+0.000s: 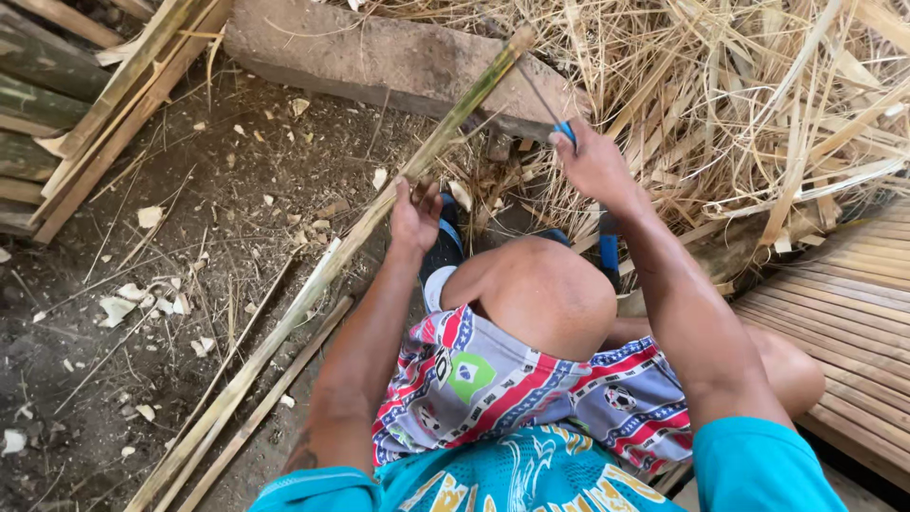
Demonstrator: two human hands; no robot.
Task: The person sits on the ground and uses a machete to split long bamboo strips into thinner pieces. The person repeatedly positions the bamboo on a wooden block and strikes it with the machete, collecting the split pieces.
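A long green-yellow bamboo strip (313,284) runs diagonally from the lower left up to the stone slab. My left hand (414,216) grips it near its middle. My right hand (590,163) is shut on a blue-handled knife (550,109), whose thin dark blade meets the strip's upper end (517,43). I am sitting, with one bare knee (536,294) raised between my arms, in patterned shorts.
A grey stone slab (379,57) lies across the top. Dry bamboo shavings (758,104) pile at the upper right. Split bamboo slats (844,303) lie at right, green poles (38,104) at upper left. The dirt floor (142,303) holds chips.
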